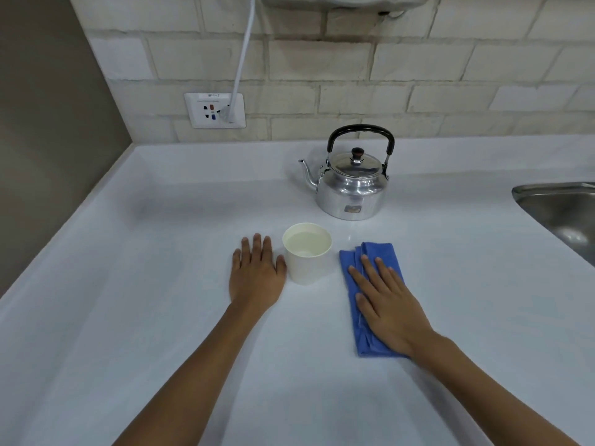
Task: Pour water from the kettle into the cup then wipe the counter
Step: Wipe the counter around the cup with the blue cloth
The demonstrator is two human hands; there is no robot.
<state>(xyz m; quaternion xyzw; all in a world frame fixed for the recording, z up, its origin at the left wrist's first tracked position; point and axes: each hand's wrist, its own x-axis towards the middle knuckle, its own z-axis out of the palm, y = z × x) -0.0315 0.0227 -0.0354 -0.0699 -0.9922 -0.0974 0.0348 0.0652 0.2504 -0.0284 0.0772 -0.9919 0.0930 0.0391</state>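
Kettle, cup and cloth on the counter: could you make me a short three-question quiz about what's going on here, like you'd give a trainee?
1. True or false: the cup already has water in it.
2. Which hand lies flat on the blue cloth: A) left hand, B) right hand, C) neither?
3. Fill in: the kettle stands upright behind the cup, its spout pointing to the person's ____.

Key:
1. True; liquid shows inside the cup.
2. B; the left hand rests flat on the bare counter beside the cup.
3. Left.
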